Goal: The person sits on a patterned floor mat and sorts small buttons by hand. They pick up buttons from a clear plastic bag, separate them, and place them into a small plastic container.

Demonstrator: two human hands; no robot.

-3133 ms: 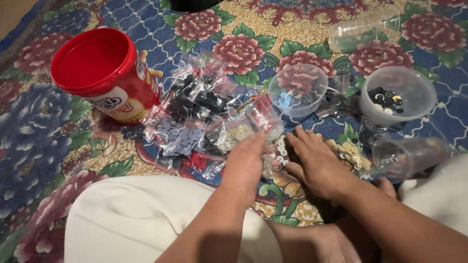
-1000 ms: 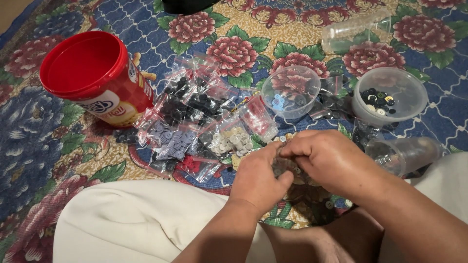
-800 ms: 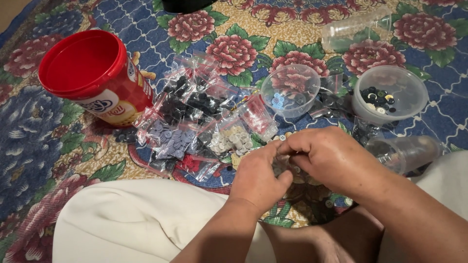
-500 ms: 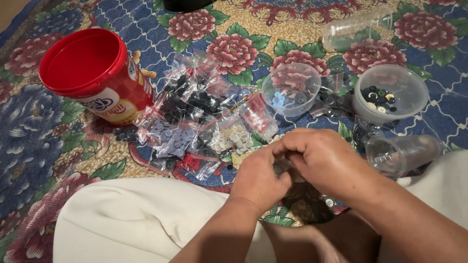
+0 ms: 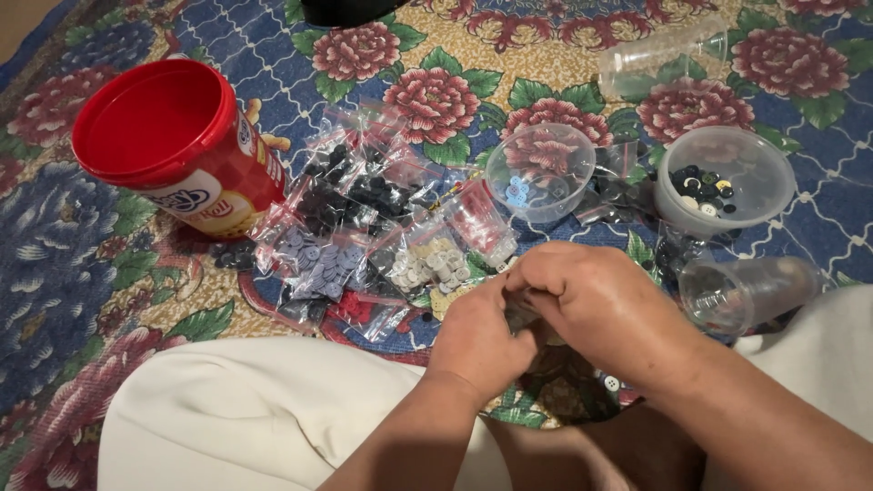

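Note:
My left hand (image 5: 480,341) and my right hand (image 5: 607,305) are pressed together above my lap, fingers curled around a small dark plastic bag (image 5: 522,314). The fingers hide most of that bag. Just beyond my hands lies a pile of small clear bags of buttons (image 5: 364,227), holding black, grey, beige and red ones. A clear bowl with a few blue buttons (image 5: 541,173) stands behind the pile. To its right is a second clear bowl with dark and light buttons (image 5: 723,182).
A red open tub (image 5: 173,145) stands at the left on the floral carpet (image 5: 818,227). One clear plastic cup (image 5: 746,291) lies on its side near my right wrist, another clear cup (image 5: 655,59) lies at the back. My white-clad knee (image 5: 264,418) fills the foreground.
My hands, spread flat on the carpet three seconds ago, have come together and closed around the small bag. Over the last second they only shifted slightly toward me.

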